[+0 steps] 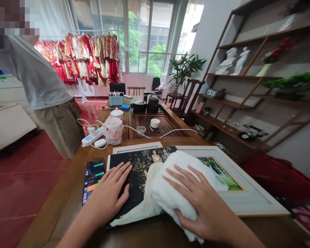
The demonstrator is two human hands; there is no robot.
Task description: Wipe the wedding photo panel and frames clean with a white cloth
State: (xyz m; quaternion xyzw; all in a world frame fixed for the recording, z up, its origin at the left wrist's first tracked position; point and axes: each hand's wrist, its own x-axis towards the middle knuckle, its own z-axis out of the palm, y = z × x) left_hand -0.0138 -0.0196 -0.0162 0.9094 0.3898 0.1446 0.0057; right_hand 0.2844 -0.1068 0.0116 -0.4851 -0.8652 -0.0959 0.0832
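Observation:
A dark frameless photo print (135, 174) of a couple lies on the wooden table in front of me. My left hand (111, 194) rests flat on its left edge, fingers stretched out. My right hand (196, 203) presses a folded white cloth (174, 187) onto the print, fingers spread over the top and thumb tucked under the near fold. Partly beneath the cloth, to the right, lies a white-framed picture (250, 198). Another white frame (136, 147) shows behind the print.
A phone (93, 177) with a lit screen lies left of the print. Farther back are a teapot (113, 129), a power strip (91, 137), cables and a tea tray (155, 124). A person (41, 89) stands at left; open shelves (248, 93) line the right wall.

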